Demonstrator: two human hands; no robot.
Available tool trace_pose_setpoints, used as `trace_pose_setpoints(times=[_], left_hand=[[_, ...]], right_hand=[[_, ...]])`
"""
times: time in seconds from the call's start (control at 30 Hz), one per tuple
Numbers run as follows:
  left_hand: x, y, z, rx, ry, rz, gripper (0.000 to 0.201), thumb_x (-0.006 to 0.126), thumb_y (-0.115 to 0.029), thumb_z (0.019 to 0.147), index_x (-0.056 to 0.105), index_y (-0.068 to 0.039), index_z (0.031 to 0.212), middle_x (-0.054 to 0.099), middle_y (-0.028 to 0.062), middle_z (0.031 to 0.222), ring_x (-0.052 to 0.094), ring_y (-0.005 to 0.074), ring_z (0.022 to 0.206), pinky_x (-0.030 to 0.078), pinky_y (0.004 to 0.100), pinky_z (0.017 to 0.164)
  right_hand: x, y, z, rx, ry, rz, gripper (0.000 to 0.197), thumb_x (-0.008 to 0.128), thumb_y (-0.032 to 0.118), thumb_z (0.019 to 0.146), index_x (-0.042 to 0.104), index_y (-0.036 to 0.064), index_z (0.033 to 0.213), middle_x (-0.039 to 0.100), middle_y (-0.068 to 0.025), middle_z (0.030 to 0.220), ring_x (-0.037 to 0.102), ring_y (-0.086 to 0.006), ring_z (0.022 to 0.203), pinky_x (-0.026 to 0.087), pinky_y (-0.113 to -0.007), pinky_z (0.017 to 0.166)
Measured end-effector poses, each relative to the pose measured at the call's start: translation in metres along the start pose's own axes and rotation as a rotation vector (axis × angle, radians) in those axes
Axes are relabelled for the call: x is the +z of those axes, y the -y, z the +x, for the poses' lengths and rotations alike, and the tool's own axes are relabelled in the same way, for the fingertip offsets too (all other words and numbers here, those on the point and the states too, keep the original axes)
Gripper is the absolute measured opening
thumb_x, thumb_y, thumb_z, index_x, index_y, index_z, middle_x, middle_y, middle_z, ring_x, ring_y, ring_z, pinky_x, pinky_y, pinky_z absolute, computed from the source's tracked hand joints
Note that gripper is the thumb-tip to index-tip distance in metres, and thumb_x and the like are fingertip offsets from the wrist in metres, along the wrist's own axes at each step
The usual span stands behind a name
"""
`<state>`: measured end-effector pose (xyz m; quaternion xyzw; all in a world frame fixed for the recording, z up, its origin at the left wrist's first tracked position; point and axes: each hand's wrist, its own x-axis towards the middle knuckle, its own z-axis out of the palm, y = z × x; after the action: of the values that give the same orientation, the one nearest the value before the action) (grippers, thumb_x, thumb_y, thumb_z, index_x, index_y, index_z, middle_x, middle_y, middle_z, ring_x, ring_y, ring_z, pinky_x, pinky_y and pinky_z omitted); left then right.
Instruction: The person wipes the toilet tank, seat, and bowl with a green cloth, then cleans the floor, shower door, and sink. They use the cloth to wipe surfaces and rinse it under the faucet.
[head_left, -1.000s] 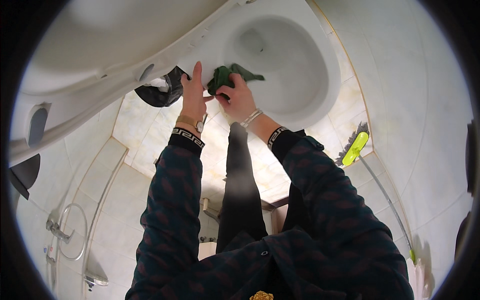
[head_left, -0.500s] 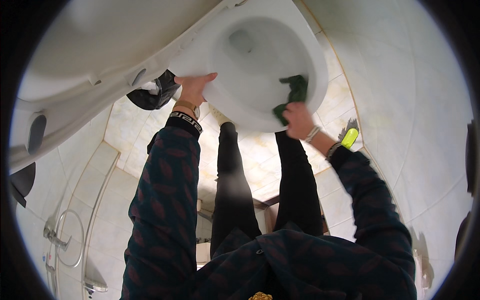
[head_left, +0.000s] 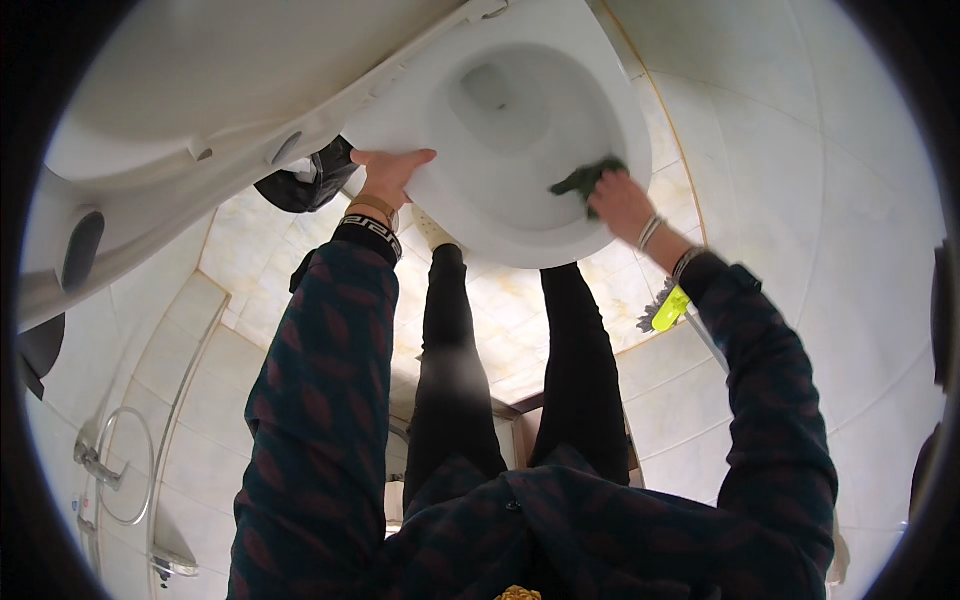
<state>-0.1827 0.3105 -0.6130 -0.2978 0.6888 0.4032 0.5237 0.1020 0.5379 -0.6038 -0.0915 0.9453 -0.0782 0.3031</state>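
A white toilet bowl [head_left: 500,243] stands in front of me. My right hand [head_left: 622,205] is closed on a dark green cloth [head_left: 577,182], pressing it against the right inner side of the rim. Part of the cloth sticks out to the left over the bowl. At the bowl's left edge, my left hand [head_left: 388,175] grips the rim, thumb on top and the other fingers partly hidden along the outer side. The white seat and lid [head_left: 250,65], with grey bumpers on the underside, are raised at the left.
A bin with a black bag [head_left: 308,185] stands left of the bowl. On the tiled floor [head_left: 520,320], behind my right forearm, lies a yellow-green brush [head_left: 670,308] with grey bristles. A tiled wall [head_left: 800,180] rises close on the right. A metal shower fitting [head_left: 100,465] is at far left.
My right hand has moved the cloth up and to the right along the rim, away from the front edge. The cloth is more bunched under the fingers. My left hand stays on the rim.
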Motion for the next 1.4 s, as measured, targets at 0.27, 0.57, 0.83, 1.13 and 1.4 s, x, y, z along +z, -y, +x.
trace_pose_setpoints(times=[0.27, 0.57, 0.83, 1.13, 1.4], left_hand=[[-0.005, 0.007, 0.004, 0.112, 0.043, -0.021, 0.080, 0.079, -0.007, 0.072, 0.015, -0.005, 0.119, 0.048, 0.0202, 0.118, 0.056, 0.0332, 0.106, 0.051, 0.0572, 0.082], [-0.011, 0.012, 0.014, 0.084, 0.076, 0.023, 0.077, 0.079, -0.009, 0.073, 0.019, -0.006, 0.120, 0.047, 0.0181, 0.121, 0.053, 0.0317, 0.111, 0.051, 0.0574, 0.084], [-0.005, 0.006, 0.006, 0.136, 0.052, -0.039, 0.079, 0.081, -0.005, 0.070, 0.014, -0.009, 0.113, 0.043, 0.0203, 0.122, 0.052, 0.0335, 0.113, 0.052, 0.0569, 0.084], [-0.006, 0.012, 0.012, 0.135, 0.021, 0.012, 0.103, 0.082, -0.003, 0.066, 0.000, -0.002, 0.129, 0.050, 0.0191, 0.117, 0.057, 0.0314, 0.100, 0.055, 0.0460, 0.081], [-0.012, 0.029, 0.037, 0.228, 0.048, 0.025, 0.111, 0.084, -0.009, 0.065, -0.004, 0.004, 0.131, 0.050, 0.0220, 0.119, 0.056, 0.0301, 0.104, 0.053, 0.0399, 0.085]], right_hand=[[0.044, 0.076, 0.087, 0.561, 0.310, 0.584, 0.027, 0.056, 0.016, 0.077, 0.069, 0.0164, 0.101, 0.055, -0.0156, 0.111, 0.055, -0.0341, 0.103, 0.047, -0.043, 0.088], [0.035, 0.068, 0.204, 0.383, -0.141, 0.894, 0.040, 0.055, 0.012, 0.084, 0.060, 0.0210, 0.122, 0.041, -0.0136, 0.140, 0.045, -0.0354, 0.123, 0.042, -0.044, 0.100], [0.018, -0.010, 0.105, 0.204, 0.303, -0.127, 0.025, 0.057, 0.018, 0.086, 0.070, 0.0172, 0.106, 0.049, -0.0086, 0.128, 0.042, -0.0304, 0.120, 0.039, -0.045, 0.098], [-0.079, -0.054, 0.162, -0.040, -0.524, -0.427, 0.013, 0.059, 0.017, 0.080, 0.068, 0.0106, 0.088, 0.052, -0.0057, 0.111, 0.047, -0.0245, 0.108, 0.042, -0.033, 0.086], [0.009, 0.002, 0.044, 0.169, -0.124, -0.242, 0.018, 0.055, 0.016, 0.083, 0.067, 0.0064, 0.093, 0.054, -0.0079, 0.101, 0.049, -0.0251, 0.100, 0.040, -0.041, 0.080]])
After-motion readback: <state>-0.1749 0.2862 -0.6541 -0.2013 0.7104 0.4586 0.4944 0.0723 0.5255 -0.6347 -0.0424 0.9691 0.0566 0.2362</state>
